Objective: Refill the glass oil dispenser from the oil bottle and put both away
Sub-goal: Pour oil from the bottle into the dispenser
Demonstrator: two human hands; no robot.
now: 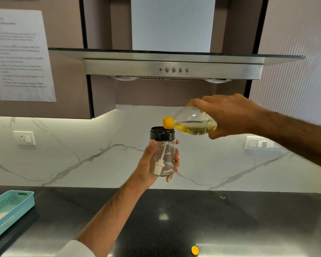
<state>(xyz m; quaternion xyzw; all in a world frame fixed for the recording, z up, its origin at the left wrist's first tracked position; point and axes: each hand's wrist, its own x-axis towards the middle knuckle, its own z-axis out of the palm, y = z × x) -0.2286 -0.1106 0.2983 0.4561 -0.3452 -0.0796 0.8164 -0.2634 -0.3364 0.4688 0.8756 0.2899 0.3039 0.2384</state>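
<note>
Tilting over the black-collared clear glass oil dispenser (162, 153), gripped upright in the left hand (152, 164), the clear plastic oil bottle (193, 123) with yellow spout is clasped by the right hand (228, 115), above the dark desk (230, 219); a yellow cap (195, 250) lies there.

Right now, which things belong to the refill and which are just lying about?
In use: dispenser in left hand; oil bottle tipped in right hand; yellow cap on counter.
Lying about: teal tray; taped paper; hood.
</note>
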